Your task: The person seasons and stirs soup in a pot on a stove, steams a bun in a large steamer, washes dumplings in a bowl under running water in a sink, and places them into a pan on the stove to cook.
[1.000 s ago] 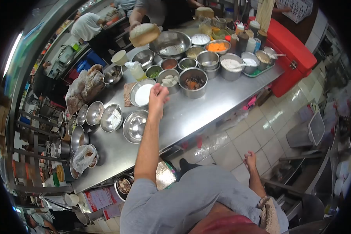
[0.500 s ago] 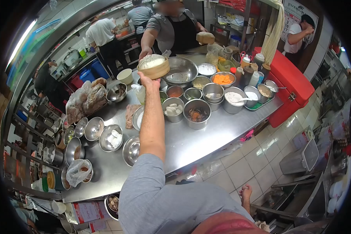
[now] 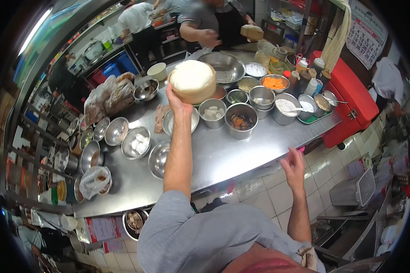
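Steamer basket is grasped by left hand above bowls, right hand released near table edge.

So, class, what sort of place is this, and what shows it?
Probably a restaurant kitchen: a long steel worktop bears rows of metal bowls, many holding ingredients; the left hand holds a round basket like a steamer; and a person opposite wears a black apron.
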Motion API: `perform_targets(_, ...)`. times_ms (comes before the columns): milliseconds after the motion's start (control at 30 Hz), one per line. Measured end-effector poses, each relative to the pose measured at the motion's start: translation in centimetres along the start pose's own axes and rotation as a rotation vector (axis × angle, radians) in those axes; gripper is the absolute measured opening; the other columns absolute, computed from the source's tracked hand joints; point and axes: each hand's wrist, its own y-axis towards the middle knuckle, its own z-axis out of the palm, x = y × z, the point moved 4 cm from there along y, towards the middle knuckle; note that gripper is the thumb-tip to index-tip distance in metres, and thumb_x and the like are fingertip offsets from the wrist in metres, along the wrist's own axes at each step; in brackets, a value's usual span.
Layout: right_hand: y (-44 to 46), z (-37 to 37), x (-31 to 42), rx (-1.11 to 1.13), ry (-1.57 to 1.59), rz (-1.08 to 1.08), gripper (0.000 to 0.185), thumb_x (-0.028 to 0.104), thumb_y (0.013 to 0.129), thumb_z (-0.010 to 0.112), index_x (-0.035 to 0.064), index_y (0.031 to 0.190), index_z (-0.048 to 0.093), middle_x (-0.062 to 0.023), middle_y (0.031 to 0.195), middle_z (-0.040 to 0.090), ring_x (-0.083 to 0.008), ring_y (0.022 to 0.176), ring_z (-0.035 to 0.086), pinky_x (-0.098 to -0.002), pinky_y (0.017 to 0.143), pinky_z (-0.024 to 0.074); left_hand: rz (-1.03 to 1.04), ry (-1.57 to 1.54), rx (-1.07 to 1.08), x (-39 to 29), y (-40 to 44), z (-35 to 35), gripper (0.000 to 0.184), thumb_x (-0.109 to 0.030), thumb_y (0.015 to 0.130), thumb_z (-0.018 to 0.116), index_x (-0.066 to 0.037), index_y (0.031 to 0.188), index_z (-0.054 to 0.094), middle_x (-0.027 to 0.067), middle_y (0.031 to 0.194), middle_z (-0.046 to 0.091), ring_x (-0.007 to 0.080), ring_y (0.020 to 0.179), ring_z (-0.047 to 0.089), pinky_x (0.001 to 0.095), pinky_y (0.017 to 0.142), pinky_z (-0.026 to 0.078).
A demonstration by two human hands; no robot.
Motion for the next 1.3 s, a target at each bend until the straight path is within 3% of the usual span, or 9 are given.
perform_targets(167, 4.1, 5.1, 11.6, 0.229, -0.203, -0.687, 0.053, 0.005, 0.065, 0.071, 0.0071, 0.115, 0.051, -0.0141, 0.106, 0.046, -0.0281, 0.094, 0.049, -0.0331, 0.077, 0.0458, -0.109, -0.034, -0.148, -3.6, -14.4, 0.0, 0.052, -0.044, 0.084, 0.043, -0.008, 0.122, 0.045, 0.0085, 0.123, 0.048, 0.0244, 0.113, 0.046, 0.0401, 0.095, 0.038)
perform_targets(300, 0.8, 9.7, 14.7, 0.436, -0.140, -0.921, 0.054, 0.011, 0.056, 0.075, 0.0106, 0.106, 0.053, -0.0099, 0.108, 0.044, -0.0303, 0.102, 0.043, -0.0409, 0.086, 0.0388, -0.088, -0.089, -0.219, -6.6, -25.1, -1.1, 0.056, -0.046, 0.084, 0.042, -0.007, 0.124, 0.043, 0.0091, 0.124, 0.047, 0.0242, 0.114, 0.046, 0.0397, 0.095, 0.038)
perform_targets(667, -15.8, 17.0, 19.2, 0.775, 0.178, -1.266, 0.044, 0.010, 0.053, 0.075, 0.0088, 0.092, 0.054, -0.0081, 0.097, 0.050, -0.0324, 0.096, 0.045, -0.0426, 0.081, 0.0405, 0.280, -0.034, -0.464, -17.5, -45.8, -6.7, 0.063, -0.051, 0.083, 0.043, -0.004, 0.125, 0.041, 0.0112, 0.126, 0.046, 0.0226, 0.115, 0.046, 0.0368, 0.098, 0.035)
perform_targets(933, -29.2, 23.1, 29.5, 0.955, 0.352, -1.479, 0.040, 0.012, 0.051, 0.075, 0.0065, 0.082, 0.051, -0.0074, 0.091, 0.051, -0.0310, 0.089, 0.047, -0.0428, 0.077, 0.0393, 0.567, -0.051, -0.650, -30.8, -58.1, -12.0, 0.040, -0.035, 0.088, 0.049, -0.002, 0.111, 0.048, 0.0100, 0.108, 0.056, 0.0172, 0.098, 0.056, 0.0330, 0.085, 0.046)
perform_targets(967, -31.2, 24.2, 31.0, 0.964, 0.373, -1.505, 0.041, 0.012, 0.051, 0.075, 0.0063, 0.082, 0.050, -0.0076, 0.090, 0.051, -0.0310, 0.089, 0.047, -0.0430, 0.077, 0.0393, 0.530, 0.182, -0.568, -33.7, -59.8, -11.0, 0.059, -0.050, 0.085, 0.045, -0.007, 0.125, 0.041, 0.0084, 0.124, 0.048, 0.0200, 0.113, 0.047, 0.0380, 0.096, 0.037)
perform_targets(1067, -36.7, 27.2, 35.8, 1.035, 0.471, -1.579, 0.042, 0.007, 0.047, 0.075, 0.0068, 0.078, 0.048, -0.0090, 0.089, 0.050, -0.0329, 0.089, 0.046, -0.0437, 0.078, 0.0394, 0.512, 0.044, -0.668, -38.5, -64.4, -14.2, 0.061, -0.051, 0.085, 0.045, -0.008, 0.128, 0.037, 0.0080, 0.127, 0.045, 0.0204, 0.116, 0.044, 0.0399, 0.097, 0.035)
perform_targets(1133, -39.8, 29.1, 38.7, 1.042, 0.528, -1.662, 0.043, 0.002, 0.046, 0.072, 0.0055, 0.083, 0.050, -0.0101, 0.092, 0.051, -0.0337, 0.090, 0.047, -0.0439, 0.079, 0.0400, 0.633, 0.137, -0.764, -42.4, -67.7, -14.5, 0.048, -0.043, 0.087, 0.048, -0.011, 0.121, 0.037, 0.0041, 0.122, 0.045, 0.0183, 0.114, 0.042, 0.0402, 0.095, 0.036)
perform_targets(1233, -44.3, 31.9, 42.9, 1.079, 0.641, -1.724, 0.038, 0.008, 0.049, 0.070, 0.0065, 0.083, 0.053, -0.0052, 0.093, 0.052, -0.0268, 0.090, 0.048, -0.0394, 0.078, 0.0384, 0.820, 0.650, -1.164, -48.1, -72.4, -13.8, 0.063, -0.049, 0.087, 0.043, -0.012, 0.135, 0.026, 0.0074, 0.141, 0.019, 0.0218, 0.127, 0.022, 0.0427, 0.103, 0.020)
perform_targets(1300, -47.1, 33.7, 45.2, 1.083, 0.712, -1.773, 0.034, 0.008, 0.051, 0.069, 0.0069, 0.081, 0.053, -0.0042, 0.091, 0.051, -0.0245, 0.089, 0.048, -0.0378, 0.077, 0.0381, 0.936, 1.043, -1.174, -52.0, -76.5, -15.5, 0.066, -0.045, 0.086, 0.048, -0.011, 0.136, 0.023, 0.0124, 0.133, 0.023, 0.0233, 0.119, 0.030, 0.0401, 0.101, 0.025)
